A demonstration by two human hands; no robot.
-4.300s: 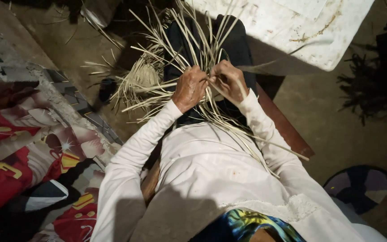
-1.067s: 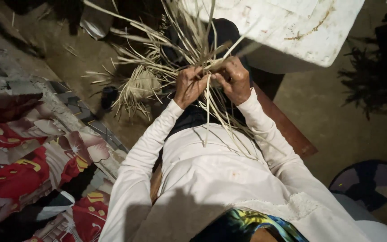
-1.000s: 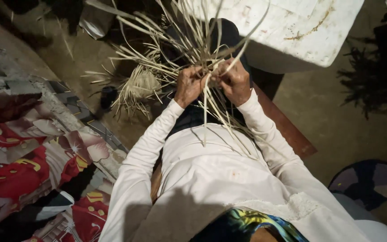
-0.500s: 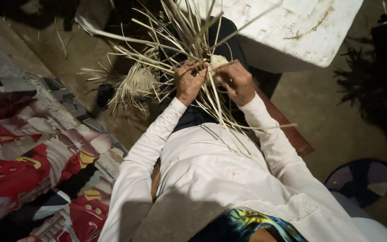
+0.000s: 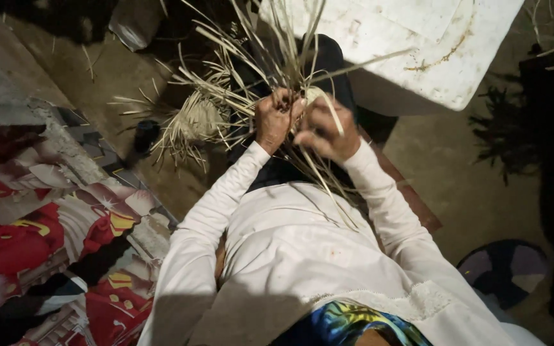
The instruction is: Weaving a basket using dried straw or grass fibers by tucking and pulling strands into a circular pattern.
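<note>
While 2 hands (image 5: 302,125) grip straw strips (image 5: 226,83), a white box (image 5: 405,45) (stained) looms beyond.

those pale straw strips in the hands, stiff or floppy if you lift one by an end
Probably springy rather than limp: the straw strips stand up and fan out above the left hand and right hand. Likely very light, being so thin. The longer ones curve over, so one would probably droop at its free end.
</note>
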